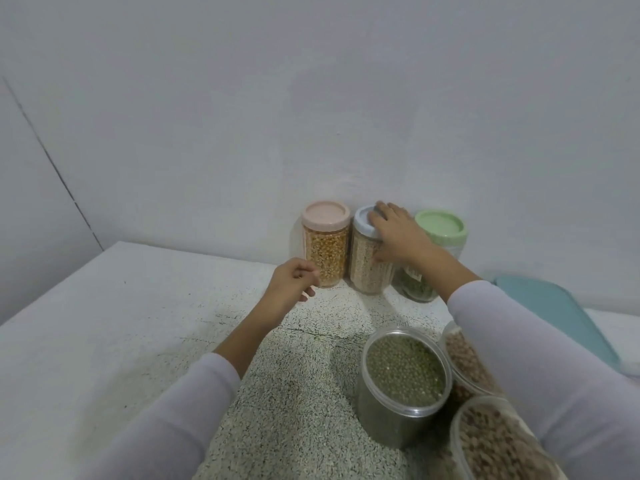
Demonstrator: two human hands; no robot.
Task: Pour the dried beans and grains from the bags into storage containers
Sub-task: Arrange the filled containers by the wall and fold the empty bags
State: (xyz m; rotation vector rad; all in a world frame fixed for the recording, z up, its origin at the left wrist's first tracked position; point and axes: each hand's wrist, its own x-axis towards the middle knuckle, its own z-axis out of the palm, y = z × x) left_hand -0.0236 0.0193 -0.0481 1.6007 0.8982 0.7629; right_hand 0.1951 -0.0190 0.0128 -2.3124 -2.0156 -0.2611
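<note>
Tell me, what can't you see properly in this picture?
- Head view: the right hand and sleeve hide most of the green-lidded jar, so its contents are unclear.
- The two jars of brown beans are cut off by the sleeve and bottom edge.
- The teal lid is partly covered.

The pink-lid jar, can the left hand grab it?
Probably yes. The left hand hovers empty right beside the pink-lid jar, with nothing between them; the right hand grips the next jar.
</note>
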